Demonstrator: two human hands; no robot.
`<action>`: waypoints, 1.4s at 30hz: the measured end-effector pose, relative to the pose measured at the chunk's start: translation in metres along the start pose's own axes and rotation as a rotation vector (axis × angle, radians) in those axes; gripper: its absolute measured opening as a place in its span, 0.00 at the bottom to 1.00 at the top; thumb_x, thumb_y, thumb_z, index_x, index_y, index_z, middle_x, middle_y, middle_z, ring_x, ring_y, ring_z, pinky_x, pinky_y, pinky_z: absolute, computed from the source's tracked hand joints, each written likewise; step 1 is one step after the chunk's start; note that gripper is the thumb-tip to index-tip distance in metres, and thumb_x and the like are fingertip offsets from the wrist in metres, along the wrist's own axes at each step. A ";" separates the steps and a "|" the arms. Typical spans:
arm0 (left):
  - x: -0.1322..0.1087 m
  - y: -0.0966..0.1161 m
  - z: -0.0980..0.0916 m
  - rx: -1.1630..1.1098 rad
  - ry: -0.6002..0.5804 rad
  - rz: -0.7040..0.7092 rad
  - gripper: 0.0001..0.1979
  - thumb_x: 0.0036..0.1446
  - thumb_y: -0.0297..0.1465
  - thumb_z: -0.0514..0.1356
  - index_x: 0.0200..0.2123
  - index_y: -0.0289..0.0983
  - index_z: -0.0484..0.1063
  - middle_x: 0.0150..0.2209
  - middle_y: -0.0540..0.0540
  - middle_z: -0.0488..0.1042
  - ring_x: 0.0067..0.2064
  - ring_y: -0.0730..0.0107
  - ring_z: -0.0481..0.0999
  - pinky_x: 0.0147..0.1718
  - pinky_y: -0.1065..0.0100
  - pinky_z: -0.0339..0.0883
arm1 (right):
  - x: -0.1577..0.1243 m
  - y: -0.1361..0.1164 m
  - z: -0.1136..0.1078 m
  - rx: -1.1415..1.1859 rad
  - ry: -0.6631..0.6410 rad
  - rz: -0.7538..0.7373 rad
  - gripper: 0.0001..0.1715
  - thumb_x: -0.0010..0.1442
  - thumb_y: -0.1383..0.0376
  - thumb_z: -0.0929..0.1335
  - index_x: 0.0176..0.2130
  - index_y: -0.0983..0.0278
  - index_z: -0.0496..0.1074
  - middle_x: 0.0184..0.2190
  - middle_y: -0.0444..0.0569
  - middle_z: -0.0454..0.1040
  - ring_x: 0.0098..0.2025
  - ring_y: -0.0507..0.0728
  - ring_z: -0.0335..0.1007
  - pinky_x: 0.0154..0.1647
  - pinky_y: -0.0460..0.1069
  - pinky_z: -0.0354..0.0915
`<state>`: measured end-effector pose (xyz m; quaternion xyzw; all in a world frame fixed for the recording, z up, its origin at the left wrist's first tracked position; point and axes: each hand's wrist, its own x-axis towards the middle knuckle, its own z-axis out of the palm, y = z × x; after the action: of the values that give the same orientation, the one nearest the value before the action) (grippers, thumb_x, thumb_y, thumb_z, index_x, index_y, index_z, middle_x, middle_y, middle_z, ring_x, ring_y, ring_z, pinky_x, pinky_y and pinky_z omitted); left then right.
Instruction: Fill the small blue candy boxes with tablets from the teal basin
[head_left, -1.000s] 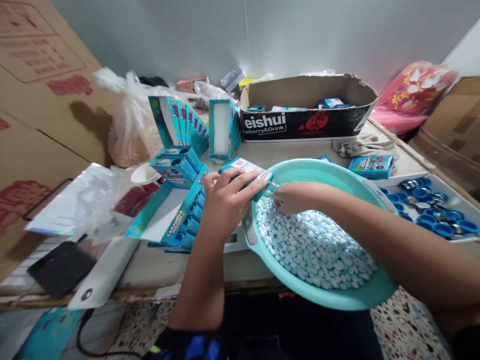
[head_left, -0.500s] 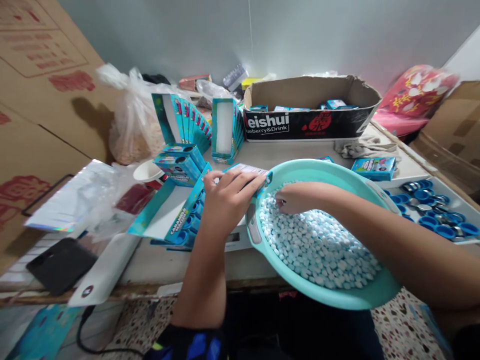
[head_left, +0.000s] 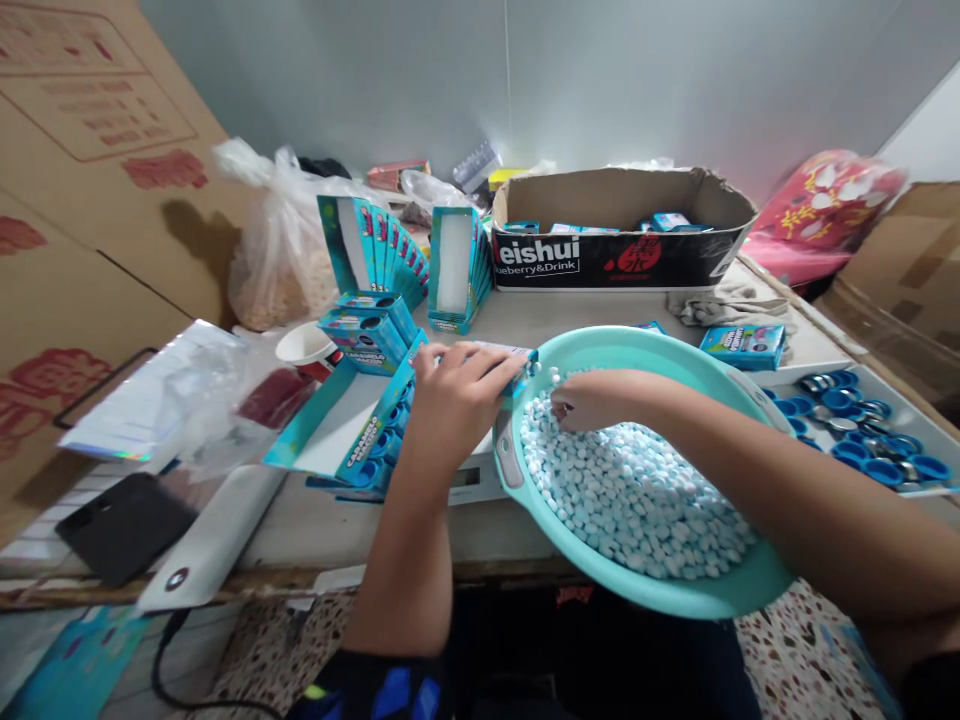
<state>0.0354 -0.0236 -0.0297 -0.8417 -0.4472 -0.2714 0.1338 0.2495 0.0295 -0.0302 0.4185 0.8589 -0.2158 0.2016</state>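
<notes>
A turquoise plastic basin (head_left: 660,345) holds a heap of small white and pale blue candies (head_left: 645,510). My left hand (head_left: 459,395) is closed over a small blue printed box (head_left: 525,368), whose end lies at the basin's left rim. A few candies show by that end. Inside the basin, my right hand (head_left: 585,400) is curled among the candies; its fingertips are partly hidden. To the left of my left hand stands an open blue display box (head_left: 360,440) marked "CARAMELO", with blue round-ended pieces along its side.
Behind stands a black carton (head_left: 622,262) with small boxes inside. Folded blue display boxes (head_left: 386,250) stand at back left. At right lie a white tray (head_left: 937,490) of blue caps and a blue box (head_left: 742,345). A white heat sealer-like bar (head_left: 214,540) and a black pad (head_left: 124,525) lie left.
The view has shifted slightly. Both hands keep nearly the same places, and a few candies now show at the end of the small box by the rim.
</notes>
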 end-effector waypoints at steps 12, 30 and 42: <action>-0.001 -0.006 -0.013 -0.218 0.000 -0.062 0.20 0.60 0.25 0.62 0.54 0.48 0.76 0.53 0.49 0.81 0.55 0.56 0.77 0.56 0.53 0.64 | -0.003 0.001 0.001 0.018 -0.001 0.025 0.07 0.63 0.65 0.66 0.40 0.62 0.74 0.38 0.48 0.76 0.34 0.56 0.65 0.30 0.49 0.54; -0.018 -0.038 -0.013 -0.366 -0.248 -0.538 0.25 0.53 0.27 0.62 0.55 0.43 0.69 0.54 0.39 0.77 0.56 0.48 0.77 0.54 0.52 0.73 | -0.003 0.002 0.002 0.021 -0.011 0.038 0.12 0.66 0.58 0.65 0.43 0.62 0.74 0.42 0.51 0.78 0.38 0.59 0.69 0.33 0.50 0.56; -0.018 -0.044 -0.009 -0.524 -0.385 -0.555 0.23 0.56 0.34 0.64 0.56 0.46 0.71 0.58 0.42 0.76 0.58 0.48 0.76 0.60 0.47 0.69 | -0.001 0.008 0.006 0.075 0.023 0.050 0.25 0.61 0.43 0.70 0.41 0.61 0.75 0.39 0.50 0.78 0.37 0.59 0.70 0.32 0.50 0.55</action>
<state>-0.0125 -0.0150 -0.0335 -0.7302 -0.5896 -0.2394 -0.2487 0.2573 0.0298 -0.0367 0.4494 0.8417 -0.2382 0.1813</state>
